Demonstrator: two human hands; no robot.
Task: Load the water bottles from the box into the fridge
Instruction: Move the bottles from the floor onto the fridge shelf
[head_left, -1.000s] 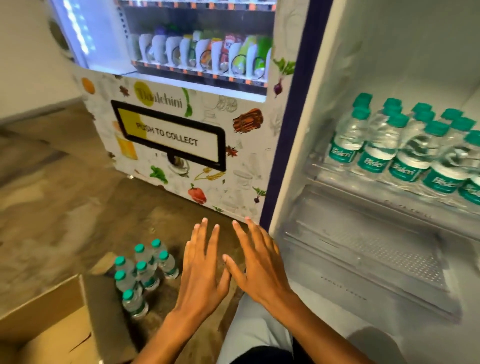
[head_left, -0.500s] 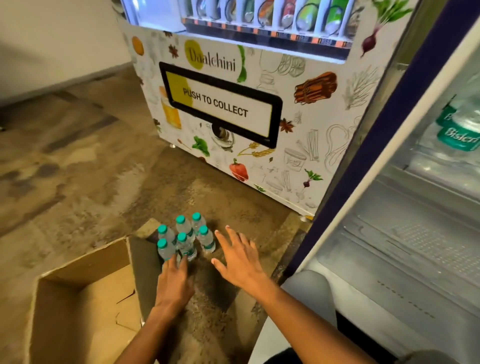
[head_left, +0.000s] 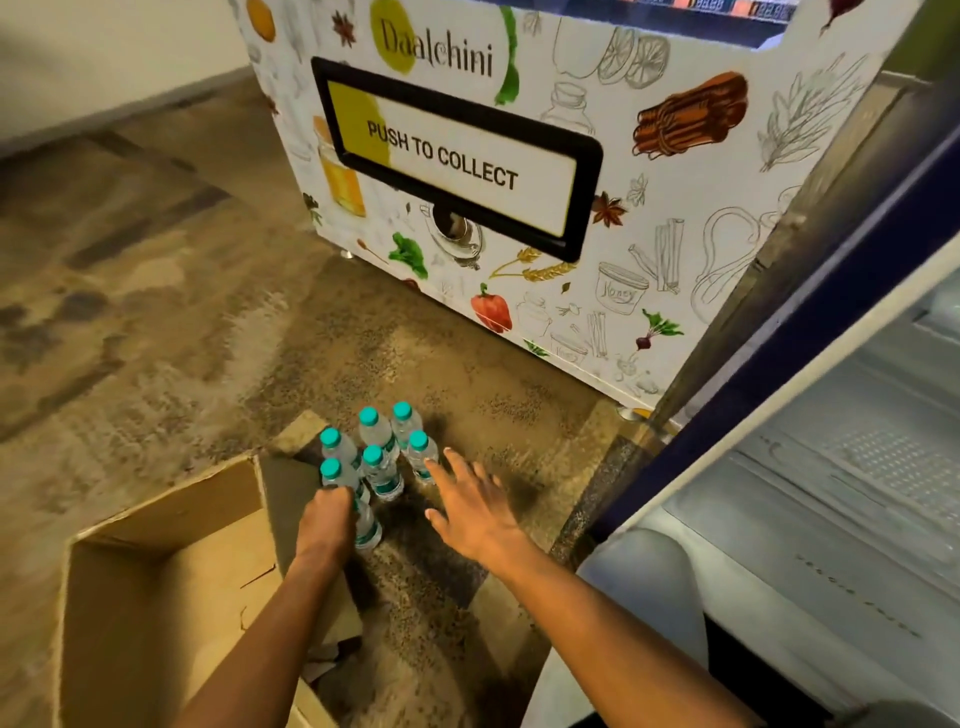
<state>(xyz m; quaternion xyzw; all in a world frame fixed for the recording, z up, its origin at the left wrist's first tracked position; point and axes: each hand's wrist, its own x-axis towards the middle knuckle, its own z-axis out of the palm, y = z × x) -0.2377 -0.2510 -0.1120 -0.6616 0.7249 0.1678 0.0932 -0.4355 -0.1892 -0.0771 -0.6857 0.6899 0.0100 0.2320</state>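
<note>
Left hand (head_left: 328, 522) wrapped over nearest bottle (head_left: 358, 512); right hand (head_left: 470, 506) spread wide, fingertips just beside rightmost one (head_left: 422, 457). Six bottles (head_left: 378, 457) upright on floor (head_left: 156, 322), directly ahead. Fridge (head_left: 831, 493) open to the right.

Both my forearms are bare, no sleeves in view. L hand (head_left: 327, 525) & R hand (head_left: 475, 512) bare too, no gloves, rings or watch. Nails short, pale at the tips. Light grey trousers on my knee (head_left: 641, 597), plain fabric, no print.
</note>
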